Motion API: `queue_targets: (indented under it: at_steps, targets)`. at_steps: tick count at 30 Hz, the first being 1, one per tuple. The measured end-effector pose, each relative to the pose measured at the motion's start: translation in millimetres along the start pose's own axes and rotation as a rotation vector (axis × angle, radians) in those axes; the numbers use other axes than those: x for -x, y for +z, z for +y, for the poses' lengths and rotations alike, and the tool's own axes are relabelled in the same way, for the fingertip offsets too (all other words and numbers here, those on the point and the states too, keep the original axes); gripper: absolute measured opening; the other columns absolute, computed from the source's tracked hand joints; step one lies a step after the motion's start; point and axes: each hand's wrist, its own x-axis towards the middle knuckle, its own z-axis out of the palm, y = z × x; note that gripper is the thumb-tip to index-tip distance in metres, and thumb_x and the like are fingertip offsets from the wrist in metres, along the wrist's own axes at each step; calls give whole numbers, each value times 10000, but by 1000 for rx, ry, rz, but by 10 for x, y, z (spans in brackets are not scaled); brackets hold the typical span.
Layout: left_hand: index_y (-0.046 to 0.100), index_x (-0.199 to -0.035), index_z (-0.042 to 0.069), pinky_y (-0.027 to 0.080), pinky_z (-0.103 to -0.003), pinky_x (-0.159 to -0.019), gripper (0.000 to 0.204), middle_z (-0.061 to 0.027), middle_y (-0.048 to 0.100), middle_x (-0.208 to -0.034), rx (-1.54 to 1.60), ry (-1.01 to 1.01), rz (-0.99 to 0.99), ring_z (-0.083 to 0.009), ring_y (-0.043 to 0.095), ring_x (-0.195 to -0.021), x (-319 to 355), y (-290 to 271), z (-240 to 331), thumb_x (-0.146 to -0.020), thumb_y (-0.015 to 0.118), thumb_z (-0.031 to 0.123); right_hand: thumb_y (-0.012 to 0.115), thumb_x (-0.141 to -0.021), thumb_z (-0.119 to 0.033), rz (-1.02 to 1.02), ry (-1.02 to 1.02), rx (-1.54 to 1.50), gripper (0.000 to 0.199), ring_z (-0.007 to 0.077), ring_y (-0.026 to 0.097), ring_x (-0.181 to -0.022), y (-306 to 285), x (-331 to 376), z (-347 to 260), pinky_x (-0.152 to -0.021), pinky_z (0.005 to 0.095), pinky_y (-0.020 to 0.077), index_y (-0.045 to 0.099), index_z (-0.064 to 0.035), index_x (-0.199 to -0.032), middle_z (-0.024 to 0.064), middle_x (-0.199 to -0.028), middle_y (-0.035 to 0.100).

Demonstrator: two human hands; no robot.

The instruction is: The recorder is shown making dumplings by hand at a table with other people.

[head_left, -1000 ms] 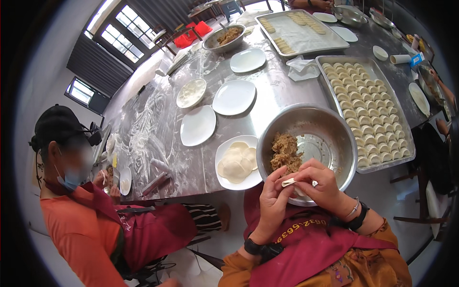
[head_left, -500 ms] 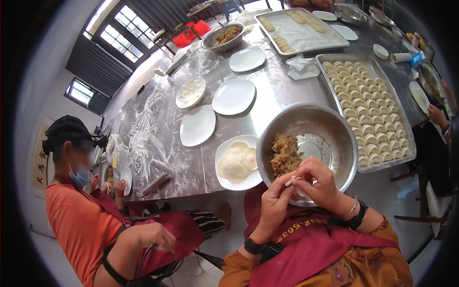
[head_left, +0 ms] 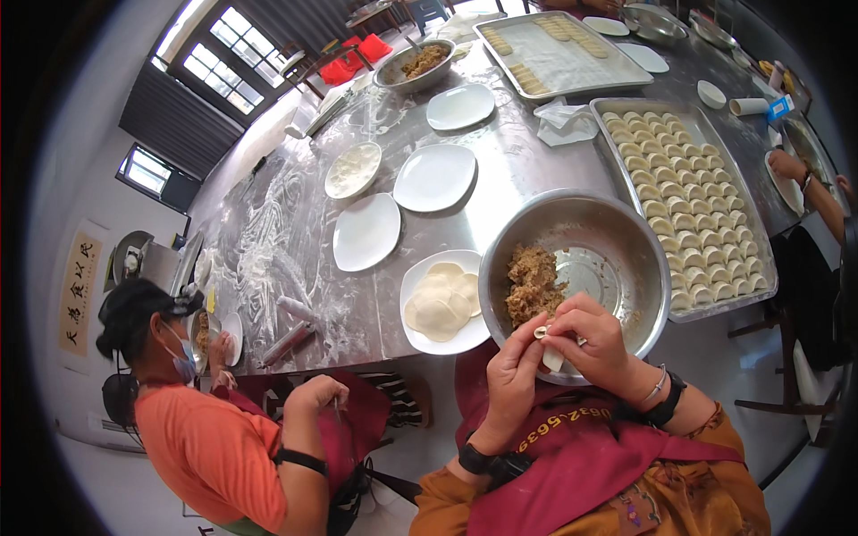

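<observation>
Over the near rim of a steel bowl (head_left: pixel 645 268), my left hand (head_left: pixel 509 380) and my right hand (head_left: pixel 592 341) meet at a pale dumpling (head_left: pixel 552 360). The fingers of both are closed, pinching its edge between thumbs and forefingers. Part of the dumpling hangs below the fingertips; the rest is covered by them. Brown minced filling (head_left: pixel 534 281) is heaped on the left side of the bowl. Just left of the bowl, round dough wrappers (head_left: pixel 440 308) lie overlapping on a white plate (head_left: pixel 413 279).
A metal tray (head_left: pixel 764 295) of dumplings in rows lies right of the bowl. White plates (head_left: pixel 366 234) and a dish of flour (head_left: pixel 353 170) stand farther left. A co-worker in an orange top (head_left: pixel 210 438) sits at left, near a rolling pin (head_left: pixel 290 344). Another tray (head_left: pixel 572 85) lies at the back.
My fingers have shifted slightly along the dumpling, and more of it shows beneath them. The co-worker at left has turned toward the table and leaned in. A hand at far right has moved up.
</observation>
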Motion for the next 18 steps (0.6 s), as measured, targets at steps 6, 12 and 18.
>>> queue_targets:
  at_steps: [6, 12, 18]
  targets:
    - [492, -1244, 51, 425, -161, -599, 380, -5, 594, -921, 61, -56, -69, -20, 495, -687, 0, -21, 3, -868, 505, 2, 687, -697, 6, -64, 37, -14, 138, 176, 544, -665, -11, -54, -3, -537, 264, 443, 582, -24, -782, 84, -798, 535]
    - [345, -1338, 25, 434, -236, -848, 496, -87, 504, -1214, 89, -66, -130, -130, 498, -1077, -50, -35, -93, -869, 504, -6, 667, -706, -11, -55, 195, -117, 115, 97, 488, -629, 2, -62, 60, -529, 207, 398, 612, -32, -805, 56, -830, 518]
    - [356, -1319, 76, 394, -156, -602, 469, 14, 539, -995, 344, -98, -210, -15, 479, -795, -101, 14, -132, -875, 491, 11, 656, -659, 18, -68, 139, 44, 124, 124, 487, -676, -102, -87, -32, -544, 223, 388, 576, -24, -745, 63, -799, 482]
